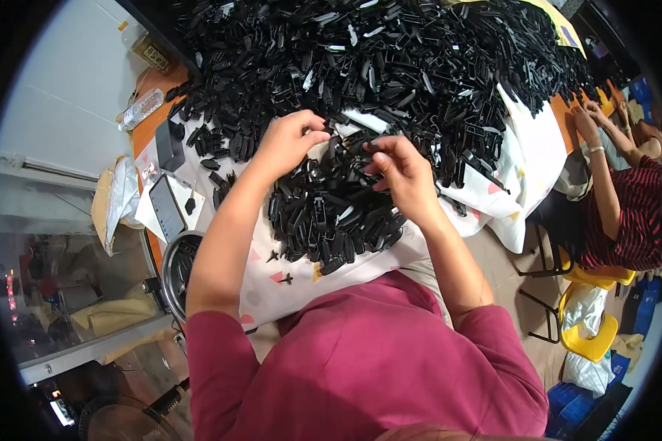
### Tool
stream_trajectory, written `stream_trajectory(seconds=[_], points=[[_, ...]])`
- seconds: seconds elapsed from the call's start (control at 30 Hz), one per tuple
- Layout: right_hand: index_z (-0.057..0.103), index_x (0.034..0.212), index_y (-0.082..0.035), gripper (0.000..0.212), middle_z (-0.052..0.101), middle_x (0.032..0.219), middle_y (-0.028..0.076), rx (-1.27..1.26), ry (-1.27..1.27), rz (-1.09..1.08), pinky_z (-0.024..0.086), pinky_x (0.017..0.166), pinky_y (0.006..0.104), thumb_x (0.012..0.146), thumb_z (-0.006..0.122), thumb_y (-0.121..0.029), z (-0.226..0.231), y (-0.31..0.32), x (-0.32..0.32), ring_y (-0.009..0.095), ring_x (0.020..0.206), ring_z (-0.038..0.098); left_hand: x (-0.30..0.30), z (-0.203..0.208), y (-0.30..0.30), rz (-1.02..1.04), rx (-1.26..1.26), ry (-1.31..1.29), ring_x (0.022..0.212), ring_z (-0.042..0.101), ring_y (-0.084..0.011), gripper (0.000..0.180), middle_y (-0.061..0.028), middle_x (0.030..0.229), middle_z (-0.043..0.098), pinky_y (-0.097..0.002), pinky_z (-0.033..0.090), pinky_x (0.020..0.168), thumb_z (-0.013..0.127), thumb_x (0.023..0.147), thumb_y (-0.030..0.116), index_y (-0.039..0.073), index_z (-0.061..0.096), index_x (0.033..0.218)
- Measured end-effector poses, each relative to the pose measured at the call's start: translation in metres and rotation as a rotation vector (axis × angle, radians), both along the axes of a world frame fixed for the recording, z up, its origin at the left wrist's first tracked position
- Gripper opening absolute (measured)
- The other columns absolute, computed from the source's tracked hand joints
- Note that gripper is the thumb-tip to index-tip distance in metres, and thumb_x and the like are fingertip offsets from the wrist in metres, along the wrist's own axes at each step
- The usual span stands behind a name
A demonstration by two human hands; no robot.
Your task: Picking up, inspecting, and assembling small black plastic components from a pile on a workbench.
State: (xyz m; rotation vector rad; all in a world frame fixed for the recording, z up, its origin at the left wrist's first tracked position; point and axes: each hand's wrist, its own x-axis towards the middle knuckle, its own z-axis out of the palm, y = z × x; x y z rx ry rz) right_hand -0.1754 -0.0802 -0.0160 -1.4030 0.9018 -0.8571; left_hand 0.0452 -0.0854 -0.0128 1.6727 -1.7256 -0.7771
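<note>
the small, glossy black plastic pieces, narrow and long, lie in a loose pile just under and between the two hands, on the person's side. some show thin arms or slots, and a few reflect the light as white spots. a much larger heap of similar black pieces spreads beyond both hands, over a white cloth with pink and yellow shapes on the desk.

single pieces overlap so much that their full shape is hard to make out. the heap is cut by the upper edge of the view, and the fingers partly hide what is between them.

the left grip, a bare hand, has its thumb and forefinger bent toward each other, only slightly apart. the right grip, also bare, is near it, with curled fingers and the thumb close to them. dark pieces stand behind both fingertips, so i cannot tell whether either one holds a piece.
</note>
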Motion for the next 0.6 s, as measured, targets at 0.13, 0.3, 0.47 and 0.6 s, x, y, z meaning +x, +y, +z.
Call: stream_trajectory(seconds=[0.13, 0.3, 0.47, 0.6], points=[[0.048, 0.113, -0.003, 0.027, 0.058, 0.100, 0.006, -0.280, -0.015, -0.024, 0.046, 0.054, 0.0196, 0.086, 0.051, -0.004, 0.021, 0.015, 0.005, 0.008, 0.075, 0.055, -0.026, 0.021, 0.044, -0.054, -0.125, 0.525, 0.089, 0.052, -0.0106, 0.036, -0.0012, 0.095, 0.057, -0.0244, 0.041, 0.082, 0.070, 0.070, 0.005, 0.002, 0.054, 0.103], [0.057, 0.107, -0.002, 0.029, 0.059, 0.092, 0.011, -0.861, 0.083, -0.077, 0.046, 0.059, 0.0246, 0.079, 0.055, 0.005, 0.028, 0.011, 0.007, 0.016, 0.074, 0.057, -0.038, 0.036, 0.061, -0.011, -0.173, 0.581, 0.079, 0.050, -0.0063, 0.029, 0.0001, 0.088, 0.058, -0.0204, 0.042, 0.074, 0.067, 0.074, 0.004, 0.001, 0.059, 0.101], [0.057, 0.108, -0.002, 0.039, 0.058, 0.086, 0.013, -1.005, 0.245, 0.015, 0.048, 0.060, 0.0295, 0.071, 0.056, 0.011, 0.035, 0.011, 0.001, 0.025, 0.073, 0.058, -0.038, 0.039, 0.068, 0.028, -0.210, 0.526, 0.074, 0.051, -0.0064, 0.027, 0.0008, 0.085, 0.058, -0.0208, 0.043, 0.070, 0.066, 0.075, 0.004, 0.001, 0.059, 0.101], [0.057, 0.107, -0.002, 0.041, 0.058, 0.085, 0.012, -1.014, 0.253, 0.036, 0.048, 0.058, 0.0303, 0.068, 0.059, 0.010, 0.024, 0.014, 0.000, 0.025, 0.071, 0.057, -0.042, 0.031, 0.074, -0.004, -0.365, 0.309, 0.073, 0.055, -0.0083, 0.024, -0.0022, 0.086, 0.061, -0.0202, 0.045, 0.065, 0.064, 0.079, 0.007, -0.001, 0.059, 0.101]])
